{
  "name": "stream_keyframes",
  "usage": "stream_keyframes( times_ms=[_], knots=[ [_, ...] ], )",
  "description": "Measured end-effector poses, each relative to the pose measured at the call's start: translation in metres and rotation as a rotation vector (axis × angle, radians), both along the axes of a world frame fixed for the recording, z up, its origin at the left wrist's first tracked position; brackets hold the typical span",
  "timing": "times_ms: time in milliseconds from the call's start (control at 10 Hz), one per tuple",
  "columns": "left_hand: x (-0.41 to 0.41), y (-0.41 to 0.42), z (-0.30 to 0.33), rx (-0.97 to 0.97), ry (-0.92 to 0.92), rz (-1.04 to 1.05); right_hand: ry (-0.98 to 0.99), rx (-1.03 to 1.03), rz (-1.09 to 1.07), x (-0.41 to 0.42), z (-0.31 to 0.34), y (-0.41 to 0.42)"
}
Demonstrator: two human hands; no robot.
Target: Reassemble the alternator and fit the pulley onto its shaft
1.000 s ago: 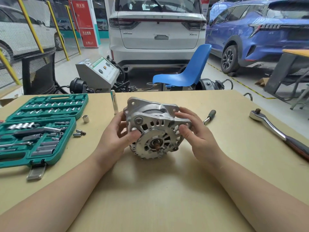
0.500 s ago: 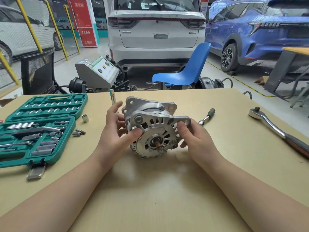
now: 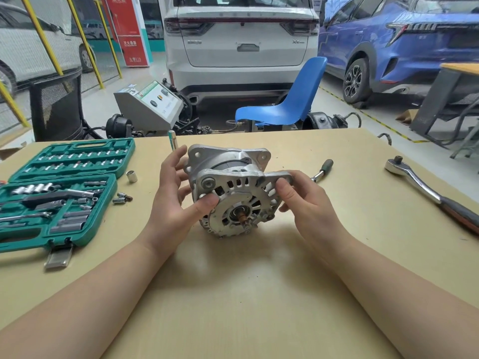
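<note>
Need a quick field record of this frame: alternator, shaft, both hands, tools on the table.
alternator: on the table, front face toward the camera
shaft: bare, no pulley fitted
pulley: not seen in this view
left hand: thumb on the front housing, fingers around the alternator's left side
right hand: pinches the right mounting ear
socket set: open green case, left of the alternator
loose socket: beside the case
ratchet: far right, untouched
small driver: behind the right hand

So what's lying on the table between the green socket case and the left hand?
In the head view, a loose socket and two small bits lie between the socket case and the left hand.
</note>
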State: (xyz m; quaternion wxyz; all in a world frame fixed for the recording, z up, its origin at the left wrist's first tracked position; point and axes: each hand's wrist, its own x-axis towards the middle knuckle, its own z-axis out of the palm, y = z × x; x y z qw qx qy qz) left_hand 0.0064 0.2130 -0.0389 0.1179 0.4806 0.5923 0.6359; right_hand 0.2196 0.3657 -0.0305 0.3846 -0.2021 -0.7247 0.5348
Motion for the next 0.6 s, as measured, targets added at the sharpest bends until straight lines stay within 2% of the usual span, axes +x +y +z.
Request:
stream_keyframes(
  times_ms=[400,600],
  knots=[
    [-0.001,-0.003,0.004,0.039,0.070,0.008,0.084,-0.007,-0.055,0.002,0.000,0.000],
    [0.001,-0.014,0.020,0.027,0.165,0.097,0.037,0.051,-0.103,0.009,0.013,-0.001]
  ],
)
